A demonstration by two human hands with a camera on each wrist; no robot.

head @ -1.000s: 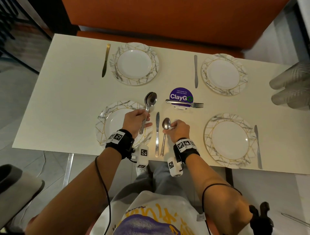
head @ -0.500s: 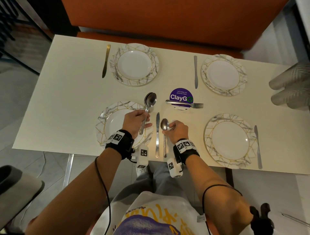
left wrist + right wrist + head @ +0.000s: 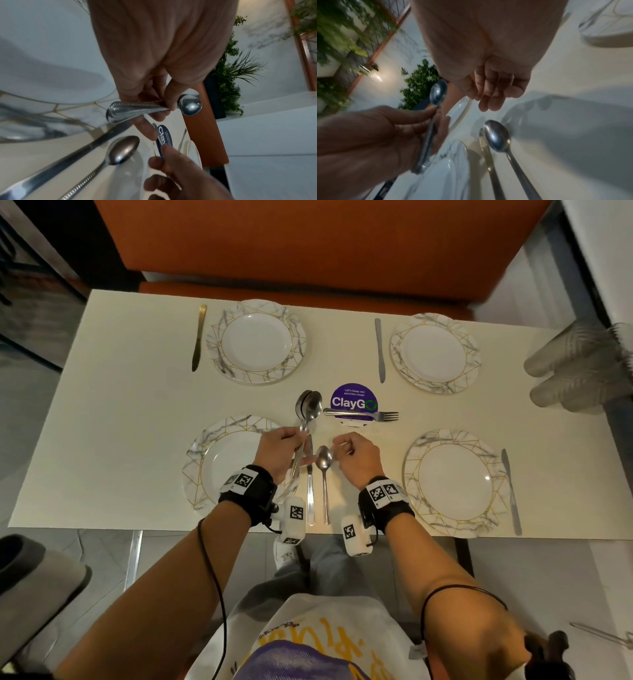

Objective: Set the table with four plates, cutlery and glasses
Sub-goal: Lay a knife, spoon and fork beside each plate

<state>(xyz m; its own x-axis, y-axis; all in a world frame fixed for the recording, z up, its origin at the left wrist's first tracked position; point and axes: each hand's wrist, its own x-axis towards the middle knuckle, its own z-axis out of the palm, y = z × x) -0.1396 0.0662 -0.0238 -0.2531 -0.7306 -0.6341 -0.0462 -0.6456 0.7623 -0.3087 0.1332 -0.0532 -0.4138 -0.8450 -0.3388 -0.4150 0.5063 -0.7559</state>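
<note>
Scene: a white worktop (image 3: pixel 102 412) seen from the head camera, four marble-rimmed plates set two by two.
Left hand (image 3: pixel 279 451): fingers curled round the handles of stacked spoons (image 3: pixel 308 405), bowls pointing to 12 o'clock, over the right rim of the near-left plate (image 3: pixel 205 460).
Right hand (image 3: pixel 358 455): hovering at centre, fingers loosely curled and holding nothing, clear of the cutlery below.
Laid spoon (image 3: pixel 324 474): flat on the worktop, bowl to 12 o'clock, just at 9 o'clock of the right hand.
Near knife (image 3: pixel 310 494): lying between the near-left plate and the laid spoon, side by side with it.
Near-right plate (image 3: pixel 421 498): at 3 o'clock of the hands, a knife (image 3: pixel 511 491) on its right.
Far-left plate (image 3: pixel 219 347): at 11 o'clock, a gold knife (image 3: pixel 199 337) on its left.
Far-right plate (image 3: pixel 400 354): at 1 o'clock, a silver knife (image 3: pixel 379 350) on its left.
Centre: a purple disc (image 3: pixel 352 398) with forks (image 3: pixel 363 415) lying across it, tines to 3 o'clock.
Right edge: clear glasses (image 3: pixel 575 368) at 2 o'clock, blurred.
</note>
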